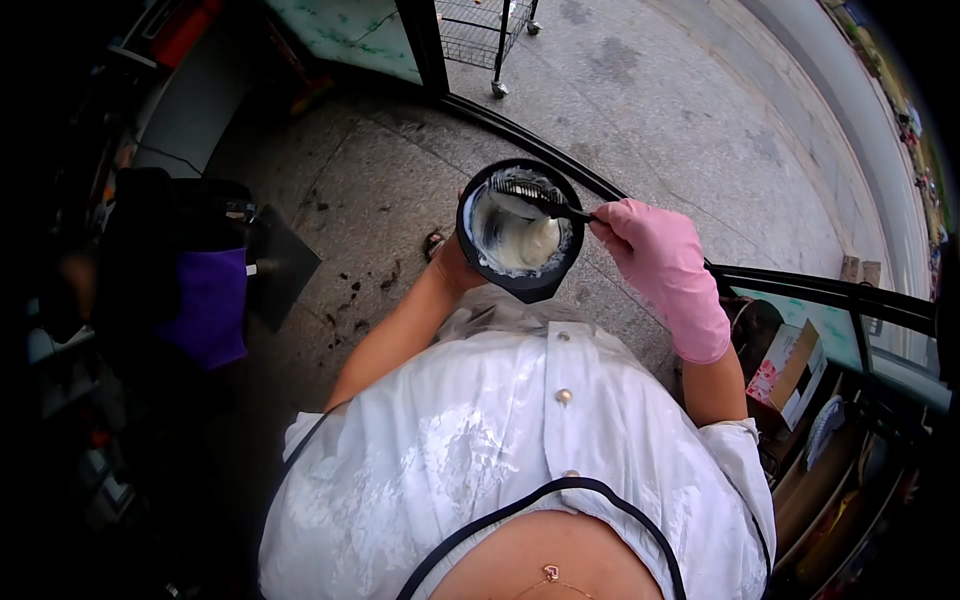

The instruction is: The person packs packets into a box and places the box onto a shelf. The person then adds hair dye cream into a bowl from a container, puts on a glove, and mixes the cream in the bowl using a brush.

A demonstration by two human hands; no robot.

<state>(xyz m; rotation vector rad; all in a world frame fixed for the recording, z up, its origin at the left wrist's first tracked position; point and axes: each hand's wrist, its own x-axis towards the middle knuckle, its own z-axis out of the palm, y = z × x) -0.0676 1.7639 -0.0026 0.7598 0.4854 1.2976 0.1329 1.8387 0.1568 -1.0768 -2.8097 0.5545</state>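
Note:
A black tint bowl (530,290) is held up in front of my chest, its mouth facing me. Thick white cream (540,245) coats the inside and is smeared along the rim. My bare left hand (456,266) supports the bowl from its left side, with most of the fingers hidden behind it. In a pink glove, my right hand (660,265) grips the handle end of a black tint brush (545,204) with comb-like teeth. The brush head lies across the upper part of the bowl, touching the cream there.
Dark hair clippings (345,290) are scattered on the stone floor (400,160). A black door frame (530,140) runs just beyond the bowl, with a wire cart (488,35) outside. To the left hangs a purple cloth (205,305); at the right stands a cardboard box (795,370).

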